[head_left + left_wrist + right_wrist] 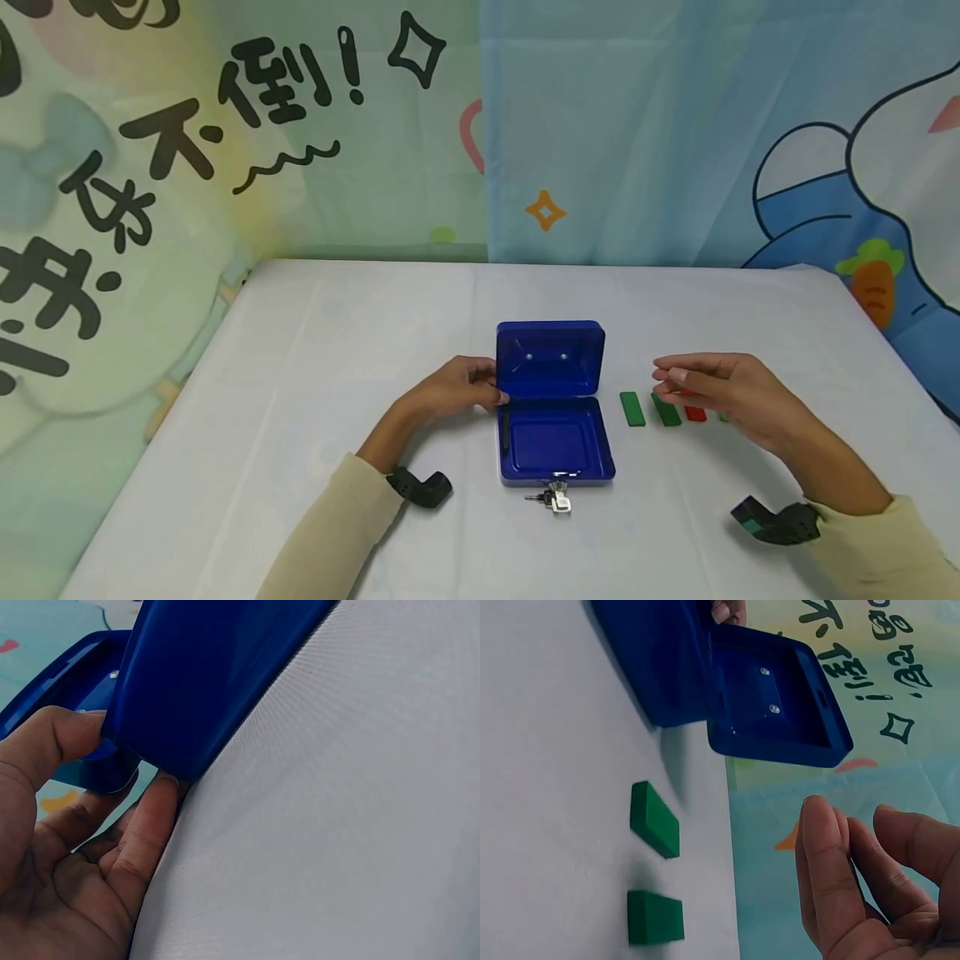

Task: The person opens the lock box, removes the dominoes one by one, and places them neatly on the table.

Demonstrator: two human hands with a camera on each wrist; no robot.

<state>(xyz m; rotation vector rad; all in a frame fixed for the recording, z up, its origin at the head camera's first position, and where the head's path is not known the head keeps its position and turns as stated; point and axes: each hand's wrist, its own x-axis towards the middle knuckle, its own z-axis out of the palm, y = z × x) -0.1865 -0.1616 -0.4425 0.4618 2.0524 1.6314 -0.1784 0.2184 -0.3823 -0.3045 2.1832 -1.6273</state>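
A blue metal cash box lies with its lid raised, and its bare inside faces up. At its back left corner my left hand holds the box, thumb on the rim near the hinge; in the left wrist view the fingers reach the lower corner. My right hand hovers over a row of small blocks, fingers loosely bent and a gap between thumb and fingertips. A green block, another green block and a red block show; the hand partly hides a further green piece.
A small lock with keys hangs at the box's front edge. White cloth covers the table. Printed curtains stand behind the table and along its left side. A black camera mount sits on each wrist.
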